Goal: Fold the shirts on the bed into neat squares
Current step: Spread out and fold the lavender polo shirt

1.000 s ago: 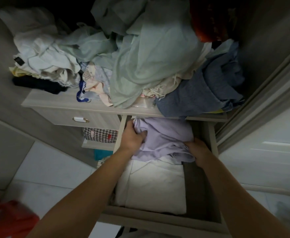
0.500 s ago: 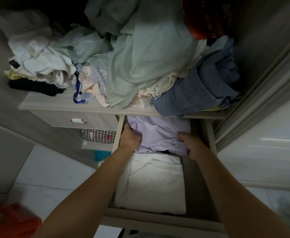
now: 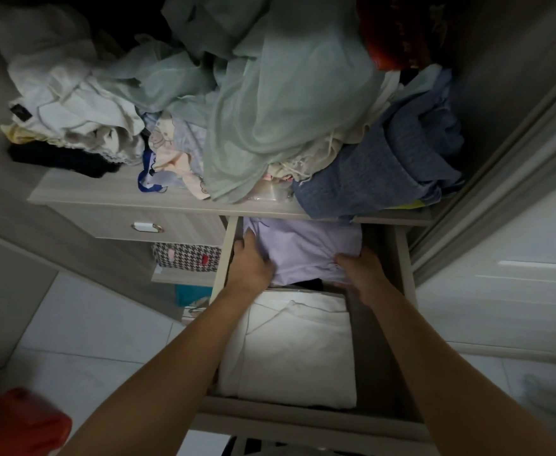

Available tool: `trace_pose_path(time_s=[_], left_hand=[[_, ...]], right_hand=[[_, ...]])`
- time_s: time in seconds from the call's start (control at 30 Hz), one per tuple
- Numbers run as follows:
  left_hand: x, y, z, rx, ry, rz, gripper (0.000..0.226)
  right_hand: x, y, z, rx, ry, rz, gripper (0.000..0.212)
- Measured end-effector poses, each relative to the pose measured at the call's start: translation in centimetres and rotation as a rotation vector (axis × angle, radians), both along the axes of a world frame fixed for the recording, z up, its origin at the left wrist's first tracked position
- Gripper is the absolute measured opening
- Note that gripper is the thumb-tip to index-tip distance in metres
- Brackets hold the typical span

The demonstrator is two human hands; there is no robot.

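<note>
A folded lilac shirt (image 3: 306, 248) lies at the back of an open drawer (image 3: 401, 264), partly under the shelf above. My left hand (image 3: 252, 263) presses on its left edge and my right hand (image 3: 360, 269) grips its front right corner. In front of it lies a folded white garment (image 3: 290, 350) that fills the near part of the drawer. A dark item shows in the gap between the two.
The shelf (image 3: 105, 192) above holds a loose heap: pale green fabric (image 3: 280, 103), white clothes (image 3: 69, 106), a blue towel (image 3: 385, 172). A closed drawer with a handle (image 3: 146, 227) sits left. An orange object (image 3: 16, 422) lies on the tiled floor. A wardrobe door frame (image 3: 487, 179) stands right.
The lilac shirt has gone from bunched to flat and been pushed further back into the drawer. Both hands moved back with it.
</note>
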State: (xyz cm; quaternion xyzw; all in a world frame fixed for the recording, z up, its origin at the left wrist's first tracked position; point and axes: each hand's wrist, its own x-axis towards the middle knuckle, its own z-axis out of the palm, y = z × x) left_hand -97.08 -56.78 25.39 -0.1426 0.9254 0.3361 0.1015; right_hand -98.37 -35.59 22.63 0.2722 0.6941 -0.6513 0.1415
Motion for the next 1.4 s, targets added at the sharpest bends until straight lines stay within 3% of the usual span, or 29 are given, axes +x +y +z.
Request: trace_pose_path(time_s=[0.13, 0.23, 0.3, 0.4, 0.47, 0.57, 0.67, 0.73, 0.8, 0.9, 0.97, 1.07, 1.17, 1.3, 1.4], left_hand=[[1.1, -0.6, -0.4, -0.044, 0.184, -0.13, 0.094], [1.4, -1.1, -1.5, -0.244, 0.062, -0.319, 0.074], [0.8, -1.1, -2.1, -0.313, 0.031, -0.334, 0.061], [-0.5, -0.8, -2.1, -0.392, -0.007, -0.31, 0.059], [-0.4, -0.6, -1.5, -0.401, 0.006, -0.347, 0.059], [3.0, -1.2, -0.2, -0.291, 0.131, -0.397, 0.059], [9.0, -3.5, 1.1, -0.137, 0.243, -0.581, 0.06], [12.7, -5.5, 1.7, 0.018, 0.125, -0.786, 0.071], [15.1, -7.2, 1.8, 0.032, 0.017, -0.96, 0.084], [15.9, -8.1, 1.8, -0.037, 0.12, -1.051, 0.074], [16.3, -7.9, 1.8, -0.06, 0.234, -1.065, 0.061], [17.9, -7.4, 1.2, -0.131, 0.399, -1.015, 0.047], [18.7, -6.4, 0.1, -0.301, 0.672, -0.857, 0.039], [19.3, -4.1, -1.6, -0.399, 0.85, -0.657, 0.053], [18.3, -3.6, -2.8, -0.409, 0.909, -0.646, 0.062]], right_hand=[[1.4, 0.2, 0.0, -0.117, 0.051, -0.012, 0.055], [1.8, -0.6, -0.7, -0.086, 0.082, 0.0, 0.061], [1.6, -1.2, -0.6, -0.067, 0.076, -0.015, 0.061], [1.5, -1.6, -0.4, -0.063, 0.052, -0.059, 0.059], [2.3, -1.3, 0.4, 0.081, 0.079, 0.006, 0.055], [5.1, 0.2, 2.1, 0.408, 0.159, 0.29, 0.059], [11.1, 2.2, 4.4, 0.555, 0.277, 0.506, 0.07], [15.6, 3.0, 5.9, 0.574, 0.382, 0.643, 0.077], [19.4, 3.3, 6.6, 0.692, 0.514, 0.763, 0.083], [22.7, 2.4, 5.8, 0.926, 0.664, 0.84, 0.082], [23.6, 1.8, 4.5, 1.052, 0.726, 0.816, 0.076], [24.5, 1.7, 2.7, 1.203, 0.758, 0.615, 0.063], [25.3, 1.3, 1.0, 1.325, 0.678, 0.393, 0.054], [25.3, 0.1, -0.3, 1.358, 0.446, 0.177, 0.068], [24.3, -2.0, -1.0, 1.341, 0.402, 0.221, 0.079]])
